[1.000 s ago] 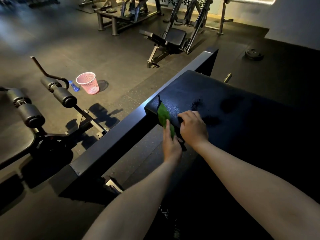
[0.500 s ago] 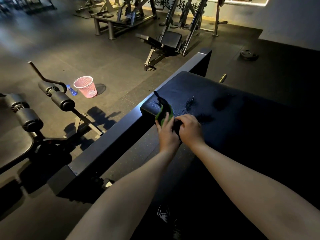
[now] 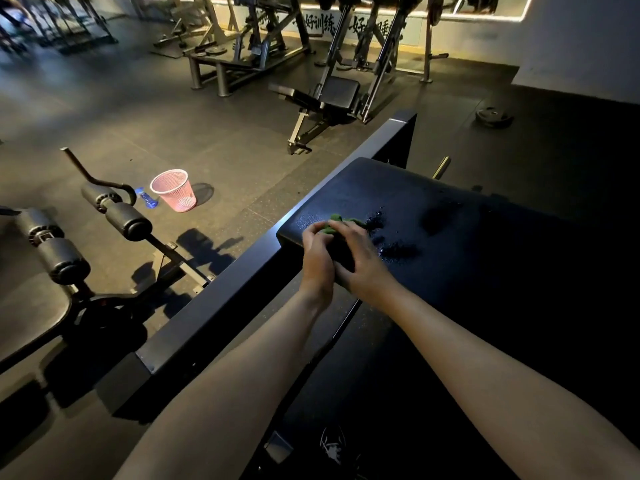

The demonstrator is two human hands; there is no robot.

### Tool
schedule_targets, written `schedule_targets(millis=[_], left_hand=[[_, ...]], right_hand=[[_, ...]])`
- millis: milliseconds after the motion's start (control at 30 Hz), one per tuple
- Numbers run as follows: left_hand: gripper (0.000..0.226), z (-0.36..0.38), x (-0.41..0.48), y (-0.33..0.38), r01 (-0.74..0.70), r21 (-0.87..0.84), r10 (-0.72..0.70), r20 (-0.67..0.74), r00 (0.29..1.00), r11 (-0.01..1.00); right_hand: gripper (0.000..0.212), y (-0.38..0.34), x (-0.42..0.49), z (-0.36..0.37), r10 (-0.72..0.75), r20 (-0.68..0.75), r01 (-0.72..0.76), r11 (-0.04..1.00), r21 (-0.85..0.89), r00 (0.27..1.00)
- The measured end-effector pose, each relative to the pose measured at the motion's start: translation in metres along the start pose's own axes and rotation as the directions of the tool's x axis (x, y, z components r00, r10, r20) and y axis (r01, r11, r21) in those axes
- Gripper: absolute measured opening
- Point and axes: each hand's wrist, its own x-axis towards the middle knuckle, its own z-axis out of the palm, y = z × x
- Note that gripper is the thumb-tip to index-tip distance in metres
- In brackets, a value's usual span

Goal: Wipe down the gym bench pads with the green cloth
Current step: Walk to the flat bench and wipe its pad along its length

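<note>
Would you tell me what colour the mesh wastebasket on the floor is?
The wastebasket is pink; head view.

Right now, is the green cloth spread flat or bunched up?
Bunched up: the green cloth shows only as a small crumpled wad gripped between the left hand and right hand on the bench pad.

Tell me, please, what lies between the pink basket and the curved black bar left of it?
In the head view, a small blue bottle lies on the floor between the pink basket and the curved black bar.

Bunched green cloth (image 3: 335,226) at corner, black bench pad (image 3: 398,188) (wet patches)
</note>
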Motion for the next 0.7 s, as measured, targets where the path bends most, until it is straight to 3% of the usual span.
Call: schedule_targets(millis=[100, 233, 300, 367, 400, 433, 533, 700], left_hand=[[0.027, -0.002, 0.012, 0.003, -0.046, 0.236, 0.032, 0.065, 0.997, 0.971], [0.028, -0.02, 0.051, 0.003, -0.238, 0.586, 0.278, 0.022, 0.96, 0.774], [0.036, -0.028, 0.077, -0.002, -0.234, 0.782, 0.326, 0.043, 0.945, 0.577], [0.045, -0.03, 0.092, -0.01, -0.158, 0.941, 0.197, 0.102, 0.975, 0.298], [0.049, -0.029, 0.095, -0.015, -0.123, 0.969, 0.134, 0.096, 0.986, 0.214], [0.051, -0.027, 0.094, -0.016, -0.098, 0.978, 0.094, 0.081, 0.992, 0.185], [0.053, -0.029, 0.095, -0.021, -0.094, 0.968, 0.103, 0.071, 0.992, 0.232], [0.056, -0.038, 0.099, -0.03, -0.136, 0.97, 0.124, 0.112, 0.986, 0.203]], right_hand=[[0.065, 0.004, 0.007, -0.003, 0.05, -0.055, -0.052, 0.998, -0.038, 0.997], [0.059, 0.017, 0.017, -0.004, -0.031, -0.122, -0.014, 0.934, -0.357, 0.992], [0.061, 0.025, 0.016, -0.003, -0.031, 0.025, 0.039, 0.88, -0.474, 0.999], [0.063, 0.029, 0.015, 0.0, 0.005, 0.177, 0.1, 0.807, -0.581, 0.984], [0.063, 0.03, 0.016, 0.001, 0.013, 0.206, 0.119, 0.78, -0.615, 0.979], [0.061, 0.032, 0.019, 0.001, 0.013, 0.218, 0.131, 0.764, -0.632, 0.976], [0.058, 0.043, 0.037, -0.007, 0.023, 0.22, 0.126, 0.759, -0.639, 0.975], [0.061, 0.069, 0.085, -0.03, 0.16, 0.102, -0.049, 0.733, -0.678, 0.982]])
